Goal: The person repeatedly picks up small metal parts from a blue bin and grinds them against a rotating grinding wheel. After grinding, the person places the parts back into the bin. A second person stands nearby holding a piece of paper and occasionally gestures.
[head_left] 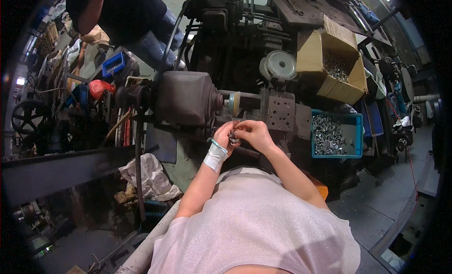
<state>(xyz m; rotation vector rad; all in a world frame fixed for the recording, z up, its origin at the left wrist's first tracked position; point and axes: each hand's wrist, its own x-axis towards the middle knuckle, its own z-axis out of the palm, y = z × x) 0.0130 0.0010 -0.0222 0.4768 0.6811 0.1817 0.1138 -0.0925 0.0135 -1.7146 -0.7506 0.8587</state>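
Close together in front of the dark machine, my two hands meet over some small shiny metal pieces (232,138). My left hand (223,135) is curled around them, a white wrap and a pale blue band at its wrist. From the right, my right hand (255,134) reaches across with fingers pinched at the same pieces. Their exact shape is too small to make out. Just beyond the hands stands the machine's head (184,98), with a pale, brass-rimmed wheel (234,104) on its spindle. A block with drilled holes (281,112) is to the right.
At the right sits a blue bin (360,135) holding many small metal parts. Behind it, an open cardboard box (308,52) holds more. A round metal disc (281,64) tops the machine. Another person's legs (148,43) stand at far left. A white sack (149,177) lies left.
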